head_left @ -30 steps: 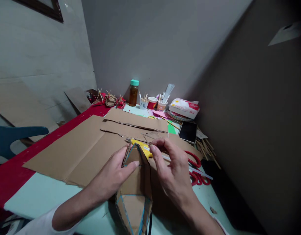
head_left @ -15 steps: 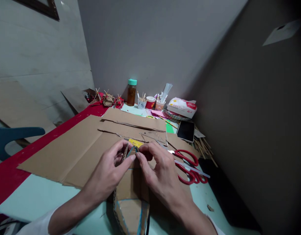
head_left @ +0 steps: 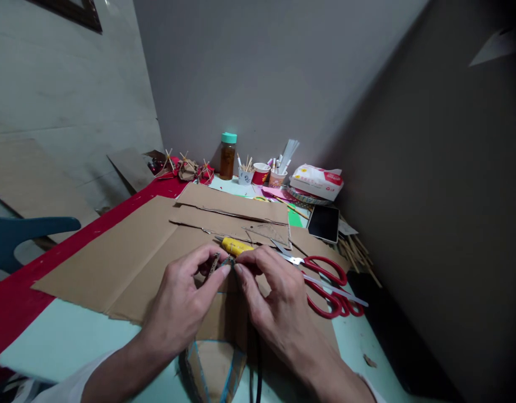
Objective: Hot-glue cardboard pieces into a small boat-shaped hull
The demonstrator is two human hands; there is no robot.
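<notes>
A long folded cardboard piece with blue-lined edges [head_left: 215,364] lies tilted toward me, its far tip pinched between both hands. My left hand [head_left: 186,296] is closed on the tip's left side, thumb and fingers pressing the cardboard wall. My right hand [head_left: 278,296] closes on the right side of the same tip, its thumb almost meeting the left thumb. The exact joint between the fingertips is partly hidden. Just beyond the fingers rests a yellow glue gun [head_left: 236,246], its nozzle pointing left and its body partly covered by my right hand.
Red-handled scissors [head_left: 325,268] and a translucent glue stick [head_left: 342,291] lie right of my right hand. Large cardboard sheets [head_left: 131,252] cover the table. Behind are a bottle [head_left: 228,159], cups of sticks and pens [head_left: 278,179], a tissue pack [head_left: 316,182] and a phone [head_left: 324,223].
The near end of the cardboard piece has swung slightly left and down, and its tip is tilted differently in my fingers. More of the yellow glue gun shows. Both hands keep their pinch.
</notes>
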